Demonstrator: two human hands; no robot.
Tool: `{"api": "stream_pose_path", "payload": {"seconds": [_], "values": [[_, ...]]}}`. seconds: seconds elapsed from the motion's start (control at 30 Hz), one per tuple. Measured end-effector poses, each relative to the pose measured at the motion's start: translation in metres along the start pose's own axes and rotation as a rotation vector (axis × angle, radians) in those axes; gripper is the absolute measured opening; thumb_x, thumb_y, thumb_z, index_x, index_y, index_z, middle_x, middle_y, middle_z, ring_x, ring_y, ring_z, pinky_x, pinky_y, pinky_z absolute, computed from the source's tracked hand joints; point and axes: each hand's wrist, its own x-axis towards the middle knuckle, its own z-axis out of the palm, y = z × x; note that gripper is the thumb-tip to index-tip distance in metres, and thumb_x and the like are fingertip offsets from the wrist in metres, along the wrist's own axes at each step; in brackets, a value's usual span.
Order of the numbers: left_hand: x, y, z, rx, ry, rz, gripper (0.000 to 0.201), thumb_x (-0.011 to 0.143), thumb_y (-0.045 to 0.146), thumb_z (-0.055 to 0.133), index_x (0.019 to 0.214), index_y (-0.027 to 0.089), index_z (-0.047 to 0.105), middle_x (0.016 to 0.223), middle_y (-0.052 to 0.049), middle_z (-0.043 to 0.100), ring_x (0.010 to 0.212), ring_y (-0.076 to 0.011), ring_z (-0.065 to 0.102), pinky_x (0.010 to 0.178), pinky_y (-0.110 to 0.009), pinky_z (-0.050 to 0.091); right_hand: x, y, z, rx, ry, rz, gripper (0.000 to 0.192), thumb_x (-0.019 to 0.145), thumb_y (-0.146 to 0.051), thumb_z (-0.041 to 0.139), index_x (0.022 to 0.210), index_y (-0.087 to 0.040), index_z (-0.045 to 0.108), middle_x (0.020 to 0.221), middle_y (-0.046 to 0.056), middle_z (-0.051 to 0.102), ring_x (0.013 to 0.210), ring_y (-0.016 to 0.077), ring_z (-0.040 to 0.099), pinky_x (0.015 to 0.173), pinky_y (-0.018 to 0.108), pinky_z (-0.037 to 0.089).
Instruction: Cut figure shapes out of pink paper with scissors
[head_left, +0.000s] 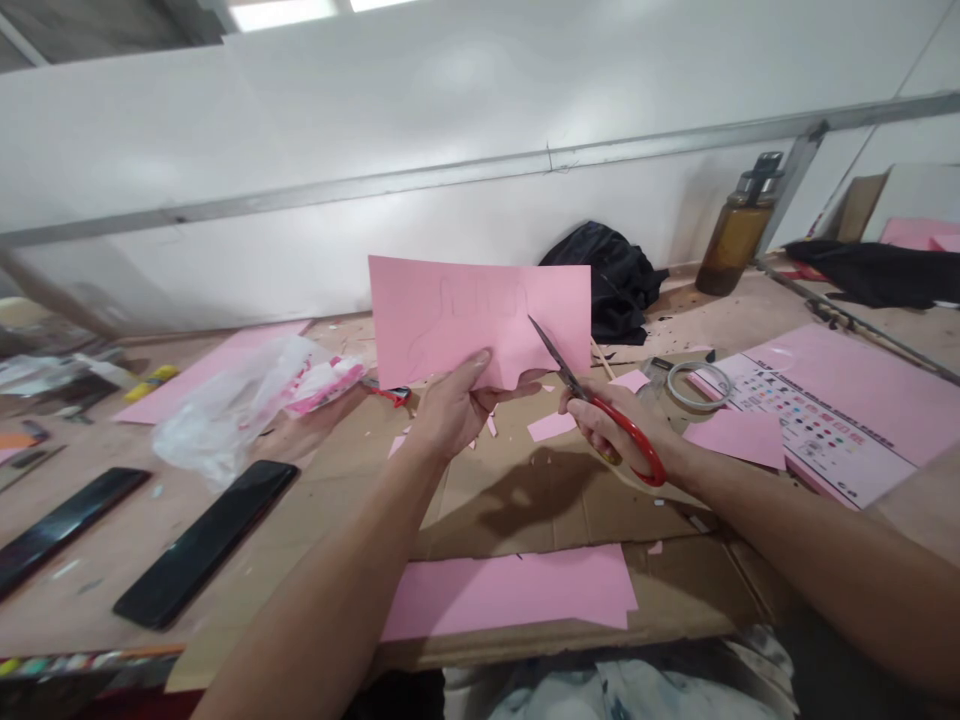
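Held up above the table is a sheet of pink paper (pixel 480 315) with a hand-like pencil outline drawn on it. My left hand (pixel 465 395) grips its lower edge, thumb on the near face. In my right hand (pixel 611 425) are red-handled scissors (pixel 559 355), fingers closed round the handles. The dark blades point up and left over the paper's right part, their tip close to the drawn outline. Part of the lower edge between the hands is cut unevenly. Small pink scraps (pixel 551 427) lie on the cardboard (pixel 465 510) below.
Two black phones (pixel 206 545) and a clear plastic bag (pixel 232 410) lie left. A pack of pink paper (pixel 832 410), a tape roll (pixel 699 386), a black cloth bundle (pixel 607 280) and an amber bottle (pixel 739 230) stand right. Pink strips (pixel 510 595) lie in front.
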Motion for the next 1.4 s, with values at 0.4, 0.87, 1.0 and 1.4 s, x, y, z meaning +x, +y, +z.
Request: {"api": "stream_pose_path", "payload": {"seconds": [0.4,0.87,1.0,1.4], "values": [[0.002,-0.002,-0.003,0.003,-0.029,0.018,0.017,0.081,0.023,0.070,0.092,0.010,0.073,0.094,-0.016,0.078,0.110,-0.0417,0.071,0.092,-0.058,0.061,0.000,-0.002,0.000,0.001,0.003,-0.018,0.033,0.095,-0.053,0.054,0.096,-0.020,0.054,0.064,-0.006,0.042,0.049,0.0079,0.040,0.045,0.022,0.031],[-0.002,-0.010,0.001,0.049,-0.033,0.046,0.025,0.073,0.026,0.079,0.090,0.010,0.070,0.087,-0.014,0.074,0.106,-0.0435,0.072,0.087,-0.059,0.064,0.002,0.007,-0.002,0.043,-0.055,-0.097,0.037,0.095,-0.058,0.055,0.092,-0.021,0.055,0.068,-0.004,0.046,0.057,0.0117,0.045,0.050,0.025,0.038],[-0.003,-0.009,0.002,0.056,-0.058,0.062,0.027,0.069,0.027,0.082,0.086,0.010,0.071,0.085,-0.014,0.074,0.104,-0.0442,0.072,0.083,-0.056,0.066,0.002,0.007,-0.002,0.017,-0.056,-0.114,0.037,0.095,-0.058,0.055,0.095,-0.021,0.056,0.068,-0.004,0.047,0.057,0.0117,0.046,0.049,0.025,0.038],[-0.004,-0.009,0.002,0.086,-0.069,0.048,0.029,0.070,0.032,0.081,0.087,0.011,0.072,0.088,-0.014,0.075,0.105,-0.0444,0.072,0.079,-0.054,0.067,0.000,0.004,-0.002,0.007,-0.020,-0.090,0.038,0.093,-0.058,0.056,0.087,-0.020,0.053,0.066,-0.004,0.047,0.052,0.0098,0.045,0.045,0.022,0.038]]}}
